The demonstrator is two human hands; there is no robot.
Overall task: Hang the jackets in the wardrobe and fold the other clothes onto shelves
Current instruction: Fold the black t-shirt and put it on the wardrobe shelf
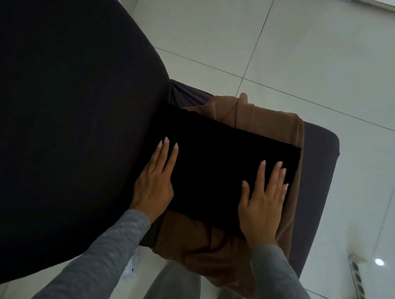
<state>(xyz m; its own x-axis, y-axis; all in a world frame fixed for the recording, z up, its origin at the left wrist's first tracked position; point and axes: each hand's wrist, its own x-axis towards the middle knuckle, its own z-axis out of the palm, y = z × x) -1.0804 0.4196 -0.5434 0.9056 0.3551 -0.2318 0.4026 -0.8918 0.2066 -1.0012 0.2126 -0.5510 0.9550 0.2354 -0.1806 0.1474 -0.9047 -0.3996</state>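
Note:
A folded black garment [214,166] lies as a flat rectangle on top of a brown garment [265,123], which is spread over a dark seat. My left hand [155,181] rests flat on the black garment's left edge with straight fingers. On its right side my right hand [263,200] presses down, fingers spread and straight. Part of the brown garment hangs over the seat's near edge [202,255].
The dark grey seat [320,165] stands on a pale tiled floor [305,50]. A large dark upholstered surface [59,106] fills the left. A white power strip [359,283] lies on the floor at the lower right. My grey trouser legs [172,296] are below.

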